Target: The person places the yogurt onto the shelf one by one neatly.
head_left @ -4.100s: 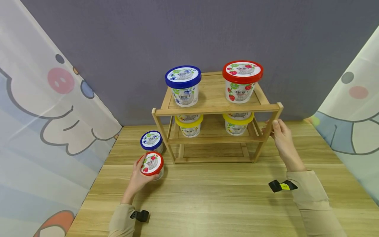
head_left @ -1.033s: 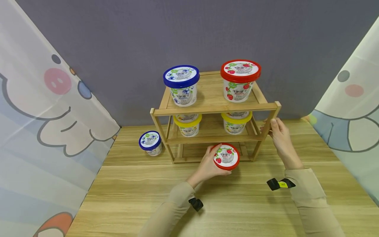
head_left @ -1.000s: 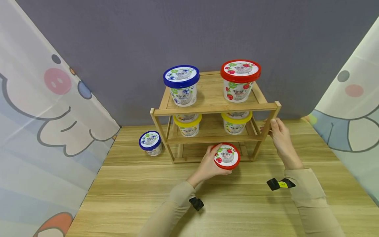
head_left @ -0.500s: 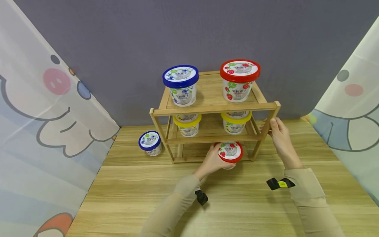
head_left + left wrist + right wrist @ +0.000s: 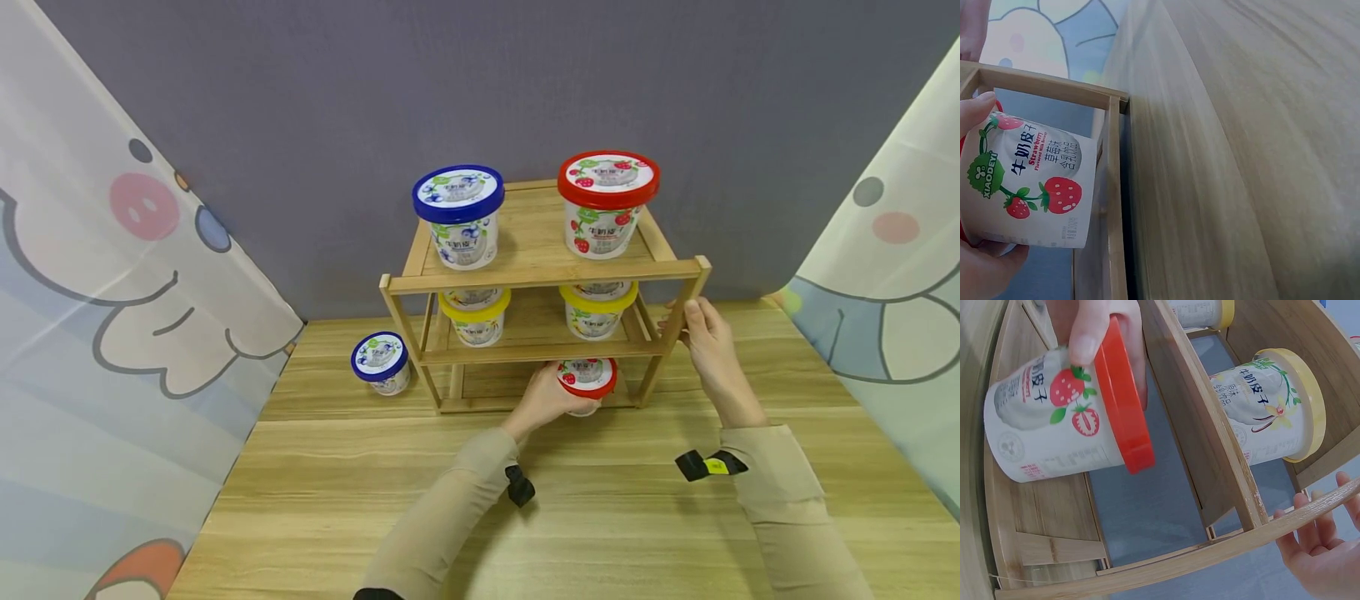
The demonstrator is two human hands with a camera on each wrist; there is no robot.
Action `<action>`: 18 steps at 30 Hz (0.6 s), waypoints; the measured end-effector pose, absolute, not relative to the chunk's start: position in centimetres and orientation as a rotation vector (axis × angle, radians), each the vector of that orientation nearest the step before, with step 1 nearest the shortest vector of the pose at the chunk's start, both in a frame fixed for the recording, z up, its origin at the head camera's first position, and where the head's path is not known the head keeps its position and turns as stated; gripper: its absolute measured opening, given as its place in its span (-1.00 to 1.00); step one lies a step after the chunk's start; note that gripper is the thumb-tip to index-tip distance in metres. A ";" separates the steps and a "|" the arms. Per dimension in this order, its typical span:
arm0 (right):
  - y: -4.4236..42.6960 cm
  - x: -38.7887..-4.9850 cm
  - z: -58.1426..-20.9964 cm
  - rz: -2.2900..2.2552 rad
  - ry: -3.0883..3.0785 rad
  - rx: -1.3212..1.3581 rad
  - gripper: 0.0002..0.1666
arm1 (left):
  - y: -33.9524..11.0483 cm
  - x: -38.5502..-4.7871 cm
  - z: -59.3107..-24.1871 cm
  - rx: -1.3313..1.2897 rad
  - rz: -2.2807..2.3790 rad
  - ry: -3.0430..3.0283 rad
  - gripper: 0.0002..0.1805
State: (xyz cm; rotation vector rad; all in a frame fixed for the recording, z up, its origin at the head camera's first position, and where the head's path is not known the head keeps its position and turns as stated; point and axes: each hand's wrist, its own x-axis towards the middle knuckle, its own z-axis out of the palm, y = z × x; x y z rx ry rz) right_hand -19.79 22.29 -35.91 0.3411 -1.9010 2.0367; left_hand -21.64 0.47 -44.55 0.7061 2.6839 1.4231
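My left hand (image 5: 546,398) grips a strawberry tub (image 5: 588,380) with a red lid, in the front opening of the wooden rack's (image 5: 540,277) bottom level. In the left wrist view the tub's printed wall (image 5: 1035,181) faces the camera, between thumb and fingers. The tub looks slightly tilted in the right wrist view, its base near the bottom front rail. My right hand (image 5: 712,354) holds the rack's right front post, thumb in front and fingers behind. Part of the red lid's far edge is hidden under the middle shelf.
A blueberry tub (image 5: 462,217) and a larger-looking strawberry tub (image 5: 606,204) stand on the top shelf. Two yellow-lidded tubs, left (image 5: 481,321) and right (image 5: 596,315), sit on the middle shelf. Another blue-lidded tub (image 5: 381,363) stands on the table left of the rack.
My left hand has carried the strawberry tub from the table's left side to the rack's bottom level, lately moving further in and slightly right. My right hand stays on the post.
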 end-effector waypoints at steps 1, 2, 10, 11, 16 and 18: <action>22.3 -19.8 -35.9 2.033 -1.908 0.337 -0.69 | 0.5 -21.7 -44.6 0.688 1.444 2.661 -0.26; 22.3 -19.8 -35.9 2.027 -1.916 0.332 -0.69 | 0.6 -21.8 -44.7 0.672 1.460 2.641 -0.27; 22.4 -19.7 -35.9 2.021 -1.928 0.335 -0.73 | 0.7 -22.5 -45.1 0.506 1.512 2.515 -0.37; 22.4 -19.7 -35.9 2.019 -1.929 0.336 -0.73 | 0.8 -22.5 -45.1 0.496 1.518 2.503 -0.37; 22.4 -19.7 -35.9 2.024 -1.920 0.340 -0.74 | 1.0 -22.9 -45.1 0.465 1.555 2.439 -0.39; 22.4 -19.7 -35.9 2.025 -1.917 0.342 -0.75 | 1.1 -23.0 -45.1 0.445 1.555 2.419 -0.40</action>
